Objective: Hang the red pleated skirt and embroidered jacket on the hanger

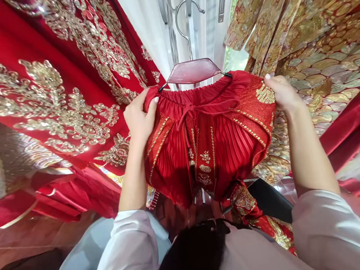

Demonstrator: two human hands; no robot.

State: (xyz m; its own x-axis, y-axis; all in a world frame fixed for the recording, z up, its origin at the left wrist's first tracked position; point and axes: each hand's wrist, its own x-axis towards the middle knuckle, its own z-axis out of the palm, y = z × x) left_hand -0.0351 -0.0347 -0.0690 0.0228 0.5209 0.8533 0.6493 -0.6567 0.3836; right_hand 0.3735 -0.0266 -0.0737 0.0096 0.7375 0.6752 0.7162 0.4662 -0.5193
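A red pleated skirt (205, 145) with gold embroidery and an elastic waistband hangs from a pink clip hanger (193, 70) straight ahead. Its metal hook (181, 17) rises toward a window frame. My left hand (139, 117) is closed around the left end of the waistband, thumb over the fabric. My right hand (282, 93) grips the right end of the waistband, by a gold emblem. Both arms are raised, in pale sleeves.
A red robe with heavy gold and silver embroidery (56, 90) hangs close on the left. A gold scale-patterned garment (322, 47) hangs on the right. White curtains and a window (209, 22) lie behind the hanger. A reddish tiled floor (27, 240) shows below.
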